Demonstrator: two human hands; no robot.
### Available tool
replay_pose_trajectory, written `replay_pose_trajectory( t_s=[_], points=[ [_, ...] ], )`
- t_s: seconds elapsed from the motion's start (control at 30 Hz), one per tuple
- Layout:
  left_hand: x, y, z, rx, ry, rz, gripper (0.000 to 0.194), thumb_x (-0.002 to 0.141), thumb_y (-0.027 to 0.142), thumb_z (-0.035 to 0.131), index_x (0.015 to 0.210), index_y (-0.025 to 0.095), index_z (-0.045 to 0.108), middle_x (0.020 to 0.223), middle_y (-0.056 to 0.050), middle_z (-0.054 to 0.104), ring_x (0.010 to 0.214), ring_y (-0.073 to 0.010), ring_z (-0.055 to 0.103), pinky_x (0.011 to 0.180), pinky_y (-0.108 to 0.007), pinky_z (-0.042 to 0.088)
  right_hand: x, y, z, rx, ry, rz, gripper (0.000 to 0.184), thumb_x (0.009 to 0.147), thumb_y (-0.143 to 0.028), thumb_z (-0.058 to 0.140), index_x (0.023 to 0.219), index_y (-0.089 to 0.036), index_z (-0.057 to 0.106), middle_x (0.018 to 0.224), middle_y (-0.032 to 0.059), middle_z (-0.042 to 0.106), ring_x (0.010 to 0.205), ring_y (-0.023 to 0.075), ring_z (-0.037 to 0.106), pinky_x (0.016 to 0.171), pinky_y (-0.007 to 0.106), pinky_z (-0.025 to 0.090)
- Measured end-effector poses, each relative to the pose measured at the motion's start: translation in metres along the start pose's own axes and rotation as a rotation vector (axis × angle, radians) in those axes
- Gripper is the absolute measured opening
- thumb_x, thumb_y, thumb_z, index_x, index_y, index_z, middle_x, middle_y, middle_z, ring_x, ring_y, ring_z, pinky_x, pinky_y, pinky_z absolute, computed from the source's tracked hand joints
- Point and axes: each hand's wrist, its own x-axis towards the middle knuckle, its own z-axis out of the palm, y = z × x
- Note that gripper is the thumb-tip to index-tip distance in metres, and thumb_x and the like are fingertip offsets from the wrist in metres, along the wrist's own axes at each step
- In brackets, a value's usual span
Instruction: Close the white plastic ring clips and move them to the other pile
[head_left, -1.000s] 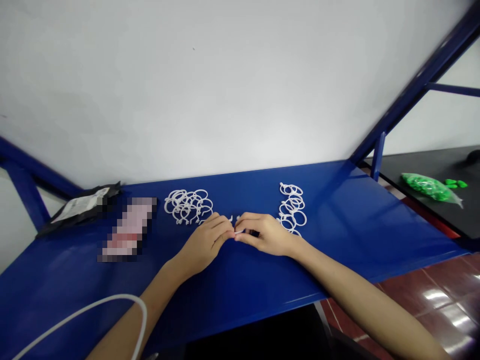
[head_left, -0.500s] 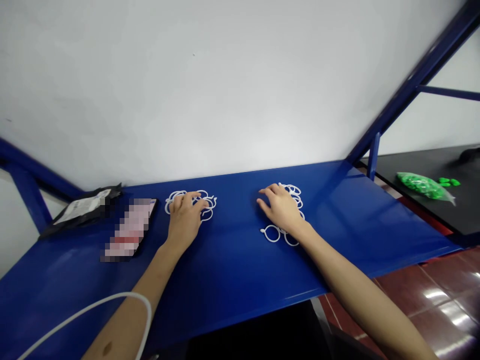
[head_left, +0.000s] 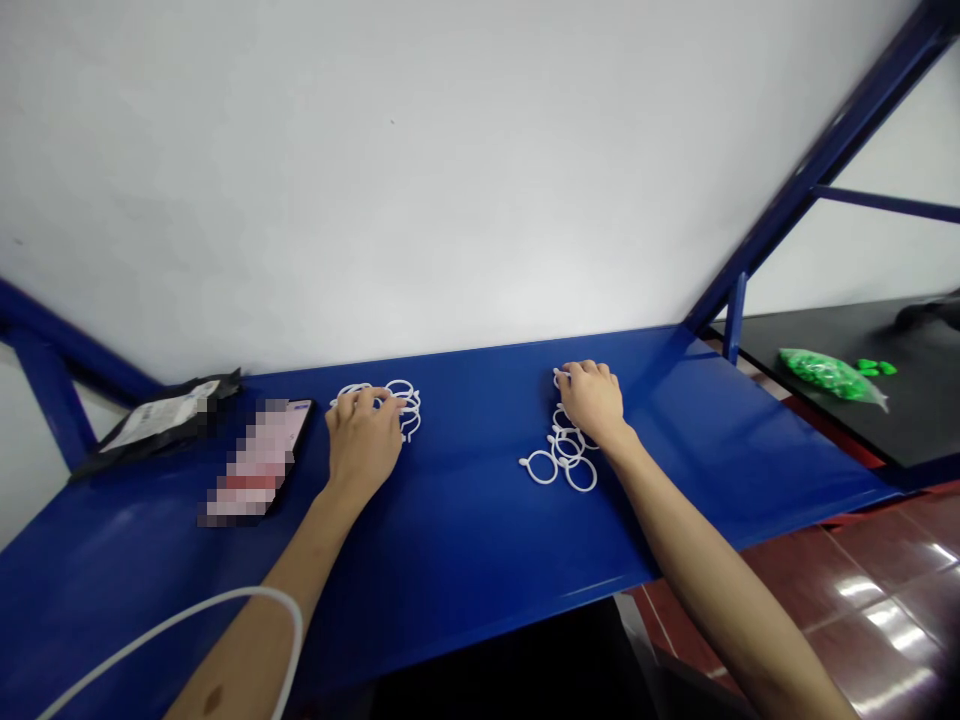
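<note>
Two heaps of white plastic rings lie on a blue shelf (head_left: 465, 520). My left hand (head_left: 362, 440) rests on the left heap (head_left: 405, 403), fingers curled over the rings. My right hand (head_left: 592, 400) sits on the far end of the right heap (head_left: 559, 458), fingers bent down onto the rings. Whether either hand has a ring pinched is hidden by the fingers. Three rings of the right heap lie loose just in front of my right wrist.
A phone (head_left: 259, 458) and a dark packet (head_left: 161, 420) lie at the shelf's left. A white cable (head_left: 150, 630) arcs over my left forearm. A green bag (head_left: 825, 372) sits on a black table (head_left: 885, 400) to the right. Blue frame bars slant up on both sides.
A second ago both hands met at mid-shelf, pinching a ring together. They have parted: the left went to the left heap, the right to the right heap, then further back.
</note>
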Motion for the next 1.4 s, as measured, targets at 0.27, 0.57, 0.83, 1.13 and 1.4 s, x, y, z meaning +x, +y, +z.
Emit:
replay_pose_trajectory(
  t_s=[0.27, 0.57, 0.83, 1.13, 1.4],
  points=[
    [0.001, 0.005, -0.004, -0.041, 0.036, 0.013, 0.036, 0.101, 0.026, 0.041, 0.113, 0.022, 0.074, 0.124, -0.014, 0.068, 0.119, -0.036, 0.05, 0.094, -0.054, 0.04, 0.002, 0.001, 0.007, 0.005, -0.026, 0.01, 0.029, 0.099, -0.037, 0.059, 0.112, -0.015, 0.072, 0.119, 0.019, 0.068, 0.108, 0.0347, 0.057, 0.088, 0.043, 0.044],
    [-0.006, 0.025, -0.008, -0.16, 0.029, 0.164, 0.028, 0.102, 0.03, 0.047, 0.109, 0.023, 0.074, 0.115, -0.009, 0.071, 0.113, -0.031, 0.054, 0.099, -0.048, 0.041, -0.001, -0.007, -0.004, 0.065, -0.14, -0.173, 0.018, 0.099, -0.025, 0.06, 0.11, -0.018, 0.073, 0.117, 0.0136, 0.07, 0.109, 0.0319, 0.06, 0.091, 0.041, 0.046],
    [-0.012, 0.031, -0.003, -0.227, 0.024, 0.279, 0.024, 0.102, 0.027, 0.05, 0.106, 0.021, 0.073, 0.109, -0.007, 0.072, 0.109, -0.0279, 0.056, 0.097, -0.046, 0.044, -0.002, -0.006, -0.007, 0.046, -0.171, -0.119, 0.027, 0.097, -0.03, 0.065, 0.119, -0.014, 0.071, 0.116, 0.0162, 0.07, 0.105, 0.0317, 0.064, 0.089, 0.04, 0.048],
    [-0.019, 0.047, -0.009, -0.343, 0.054, 0.317, 0.026, 0.101, 0.026, 0.052, 0.122, 0.022, 0.067, 0.115, -0.008, 0.07, 0.111, -0.0271, 0.059, 0.101, -0.047, 0.047, -0.014, -0.03, -0.027, 0.692, -0.098, -0.357, 0.02, 0.104, -0.032, 0.057, 0.095, -0.02, 0.069, 0.102, 0.0091, 0.075, 0.096, 0.0237, 0.069, 0.087, 0.037, 0.051],
    [-0.027, 0.067, -0.03, -0.864, -0.33, 0.14, 0.017, 0.099, 0.033, 0.052, 0.091, 0.021, 0.059, 0.084, 0.0, 0.066, 0.075, -0.0144, 0.06, 0.072, -0.029, 0.05, -0.048, -0.066, -0.031, 1.169, -0.443, -0.59, 0.026, 0.103, -0.041, 0.06, 0.098, -0.021, 0.075, 0.115, 0.0083, 0.061, 0.108, 0.0199, 0.06, 0.097, 0.037, 0.048]
  ],
)
